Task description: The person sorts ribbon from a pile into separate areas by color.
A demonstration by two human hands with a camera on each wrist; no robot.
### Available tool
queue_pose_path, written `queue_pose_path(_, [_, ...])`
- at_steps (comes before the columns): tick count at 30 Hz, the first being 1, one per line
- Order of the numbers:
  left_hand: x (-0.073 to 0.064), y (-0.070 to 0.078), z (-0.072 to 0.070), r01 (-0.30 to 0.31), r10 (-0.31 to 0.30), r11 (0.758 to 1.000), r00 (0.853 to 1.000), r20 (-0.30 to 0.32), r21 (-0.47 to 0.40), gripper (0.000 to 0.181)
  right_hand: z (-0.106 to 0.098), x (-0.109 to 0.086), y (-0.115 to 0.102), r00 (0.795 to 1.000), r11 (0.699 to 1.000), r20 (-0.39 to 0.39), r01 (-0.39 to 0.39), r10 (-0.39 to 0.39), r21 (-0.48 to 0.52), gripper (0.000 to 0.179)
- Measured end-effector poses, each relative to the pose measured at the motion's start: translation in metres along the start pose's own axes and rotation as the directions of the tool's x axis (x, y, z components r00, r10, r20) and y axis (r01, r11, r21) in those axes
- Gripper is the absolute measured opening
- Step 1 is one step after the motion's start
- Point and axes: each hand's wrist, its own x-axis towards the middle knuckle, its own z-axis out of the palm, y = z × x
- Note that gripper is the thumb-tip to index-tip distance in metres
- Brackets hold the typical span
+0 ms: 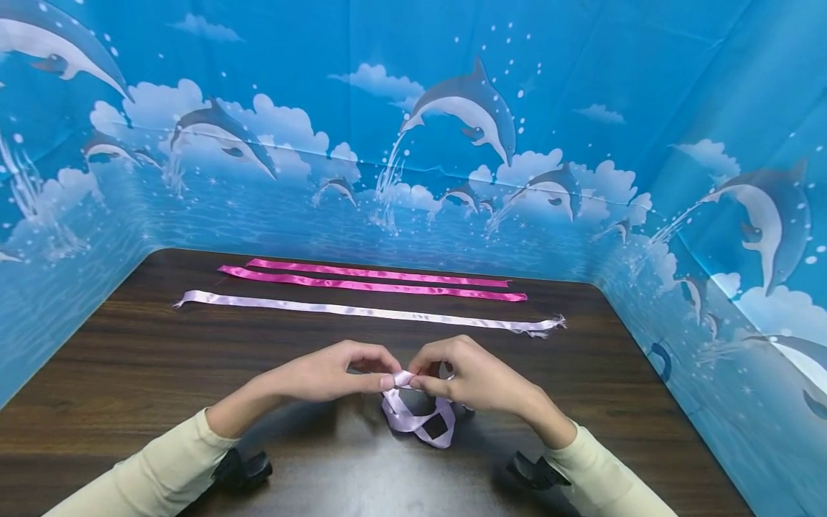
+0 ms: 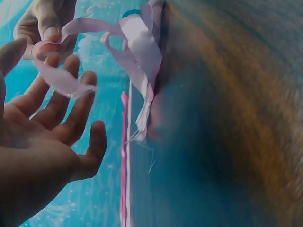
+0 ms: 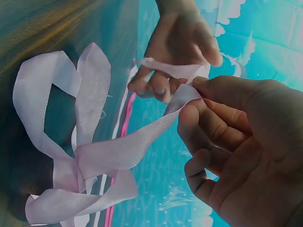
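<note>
A lilac satin ribbon [image 1: 402,422] lies in loose, crossing loops on the table between the two hands. My right hand [image 1: 474,377] pinches a raised stretch of it between thumb and index finger; the pinch shows plainly in the right wrist view, where the ribbon [image 3: 128,149] runs down to the looped bundle. Around the free end of the ribbon [image 2: 61,80], my left hand [image 2: 52,123] has its fingers loosely bent and spread, with the thumb apart from them. That frayed end passes across the left fingers.
Farther back on the dark wood table [image 1: 129,373], another lilac ribbon [image 1: 362,311] lies stretched out flat. Behind it are two pink ribbons, the nearer pink ribbon [image 1: 375,286] and the farther pink ribbon [image 1: 388,273]. A blue dolphin-print curtain [image 1: 400,237] surrounds the table's back and sides.
</note>
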Motion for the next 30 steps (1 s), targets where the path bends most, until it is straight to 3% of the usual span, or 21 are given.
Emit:
queue_pose_path(8, [0.001,0.0,0.003,-0.025,0.009,0.991,0.993,-0.114,-0.135,0.017,-0.001,0.001,0.001,1.0,1.0,0.0,-0.013,0.013,0.012,0.004])
queue_pose_path(17, [-0.008,0.014,-0.005,-0.124,0.101,0.986,0.975,-0.2,-0.11,0.011,0.0,0.0,0.009,1.0,0.999,0.013,-0.027,0.026,0.021,0.002])
queue_pose_path(24, [-0.027,0.02,-0.022,-0.054,0.044,0.998,0.95,-0.309,-0.022,0.011,-0.005,-0.003,0.014,0.996,0.994,-0.024,-0.078,0.08,0.071,0.002])
queue_pose_path(30, [-0.042,0.016,-0.027,-0.05,0.039,0.998,0.951,-0.307,-0.029,0.011,-0.009,-0.005,0.018,0.989,0.991,-0.074,-0.124,0.127,0.041,0.012])
